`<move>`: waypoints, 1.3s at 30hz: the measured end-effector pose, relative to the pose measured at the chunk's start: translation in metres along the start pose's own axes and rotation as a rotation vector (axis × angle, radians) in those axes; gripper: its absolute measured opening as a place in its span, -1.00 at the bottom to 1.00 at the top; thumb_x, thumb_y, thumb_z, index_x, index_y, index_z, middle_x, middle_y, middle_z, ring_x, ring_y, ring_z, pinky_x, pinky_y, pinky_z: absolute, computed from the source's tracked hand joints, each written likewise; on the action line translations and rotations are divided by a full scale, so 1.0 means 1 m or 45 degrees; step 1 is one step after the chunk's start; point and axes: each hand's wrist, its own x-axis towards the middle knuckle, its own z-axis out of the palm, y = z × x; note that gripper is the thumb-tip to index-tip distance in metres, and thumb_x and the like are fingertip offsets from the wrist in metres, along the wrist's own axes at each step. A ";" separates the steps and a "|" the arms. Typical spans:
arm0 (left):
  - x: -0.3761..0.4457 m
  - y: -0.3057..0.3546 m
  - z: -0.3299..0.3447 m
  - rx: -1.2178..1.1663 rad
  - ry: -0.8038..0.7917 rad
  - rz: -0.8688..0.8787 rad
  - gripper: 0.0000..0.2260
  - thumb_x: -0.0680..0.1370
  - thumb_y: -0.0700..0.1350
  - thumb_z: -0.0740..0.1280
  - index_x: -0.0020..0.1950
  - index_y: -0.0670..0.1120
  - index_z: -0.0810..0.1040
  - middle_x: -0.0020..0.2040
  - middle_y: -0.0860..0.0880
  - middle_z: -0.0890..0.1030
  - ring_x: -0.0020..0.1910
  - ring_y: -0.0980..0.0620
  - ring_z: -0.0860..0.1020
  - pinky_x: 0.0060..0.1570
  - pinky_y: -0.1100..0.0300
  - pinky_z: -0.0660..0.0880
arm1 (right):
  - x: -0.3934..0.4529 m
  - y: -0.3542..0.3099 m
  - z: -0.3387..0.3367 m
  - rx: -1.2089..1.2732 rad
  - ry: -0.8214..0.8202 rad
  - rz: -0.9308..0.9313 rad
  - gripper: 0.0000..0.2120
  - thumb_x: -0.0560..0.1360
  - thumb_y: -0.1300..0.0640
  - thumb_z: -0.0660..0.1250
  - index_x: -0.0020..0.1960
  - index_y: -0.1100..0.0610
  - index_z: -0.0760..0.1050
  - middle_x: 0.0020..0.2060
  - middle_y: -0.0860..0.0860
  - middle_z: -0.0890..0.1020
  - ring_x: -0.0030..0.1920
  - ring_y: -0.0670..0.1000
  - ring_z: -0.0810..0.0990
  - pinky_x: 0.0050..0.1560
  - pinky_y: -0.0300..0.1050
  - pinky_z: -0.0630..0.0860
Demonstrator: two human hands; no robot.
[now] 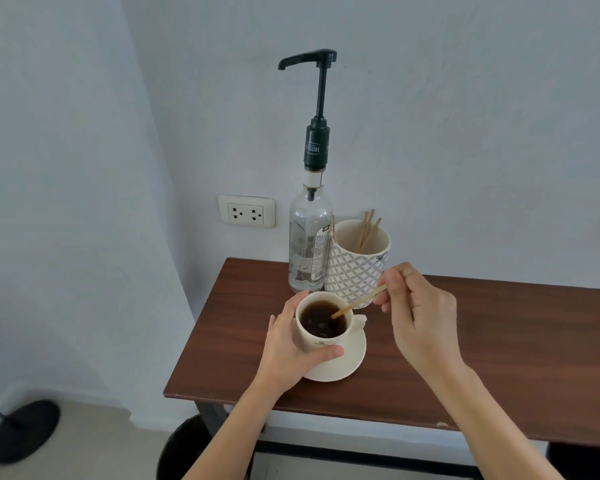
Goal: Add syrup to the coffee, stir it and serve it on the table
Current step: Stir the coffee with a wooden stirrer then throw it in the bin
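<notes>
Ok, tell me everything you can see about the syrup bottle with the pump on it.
The syrup bottle is clear glass, standing upright at the back of the brown table, close to the wall. It looks nearly empty, with only a little clear liquid at the bottom. A printed label runs down its right side. A tall black pump sits on its neck, raised, with the spout pointing left. The patterned cup of wooden sticks stands right beside it, and the coffee cup is just in front. Neither hand touches it.

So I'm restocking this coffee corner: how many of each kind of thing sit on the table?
Cups: 2, the coffee cup and the patterned cup
Saucer: 1
Syrup bottle: 1
Total: 4, leaving out the stir sticks, whose number I cannot tell.
</notes>
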 end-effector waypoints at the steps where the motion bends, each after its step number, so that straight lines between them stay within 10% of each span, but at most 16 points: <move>1: 0.000 0.000 0.000 -0.007 -0.002 -0.009 -0.23 0.18 0.24 0.58 0.27 0.49 0.24 0.28 0.52 0.39 0.28 0.56 0.30 0.48 -0.28 0.17 | 0.000 0.001 -0.001 -0.005 0.025 -0.002 -0.64 0.63 0.01 0.08 -0.11 0.20 0.54 -0.40 -0.02 0.64 -0.31 -0.01 0.62 -0.33 -0.23 0.51; 11: -0.003 0.008 -0.003 0.014 0.007 -0.048 -0.20 0.24 0.12 0.64 0.35 0.34 0.28 0.26 0.35 0.50 0.30 0.34 0.42 0.48 -0.18 0.20 | -0.003 0.008 0.000 0.056 -0.009 0.079 -0.61 0.64 -0.04 0.06 -0.12 0.18 0.52 -0.36 -0.06 0.66 -0.27 -0.06 0.65 -0.27 -0.26 0.53; 18: -0.008 0.009 -0.026 -0.005 -0.071 -0.012 -0.25 0.35 0.20 0.56 0.41 0.36 0.22 0.33 0.45 0.34 0.44 0.29 0.25 0.57 -0.15 0.06 | 0.013 0.004 0.004 0.682 0.364 0.686 -0.68 0.67 0.04 0.12 -0.19 0.05 0.50 -0.47 -0.02 0.68 -0.47 -0.08 0.58 -0.41 -0.28 0.51; 23: -0.019 -0.029 -0.108 -0.224 0.362 0.004 -0.44 0.55 0.21 0.32 0.51 0.06 0.34 0.45 0.18 0.46 0.45 0.31 0.35 0.39 0.44 0.27 | 0.000 -0.035 0.038 1.045 0.411 0.962 -0.67 0.67 0.05 0.14 -0.19 0.13 0.52 -0.48 0.01 0.66 -0.45 -0.09 0.59 -0.37 -0.29 0.55; 28: -0.012 -0.118 -0.219 -0.208 0.746 -0.258 -0.58 0.64 0.07 0.23 0.47 -0.05 0.39 0.41 0.03 0.50 0.43 0.10 0.43 0.39 0.15 0.35 | -0.033 -0.098 0.132 1.046 0.364 1.024 -0.68 0.67 0.07 0.14 -0.17 0.17 0.52 -0.47 0.03 0.69 -0.46 -0.10 0.63 -0.39 -0.32 0.58; 39: 0.077 -0.258 -0.291 -0.191 0.512 -0.791 -0.15 0.61 0.25 0.18 0.61 -0.04 -0.32 0.59 -0.19 -0.40 0.63 -0.21 -0.15 0.56 -0.12 -0.03 | -0.136 -0.167 0.346 0.393 -0.181 1.014 -0.79 0.60 0.13 0.24 -0.11 0.08 0.62 -0.30 -0.06 0.75 -0.35 -0.10 0.71 -0.25 -0.19 0.65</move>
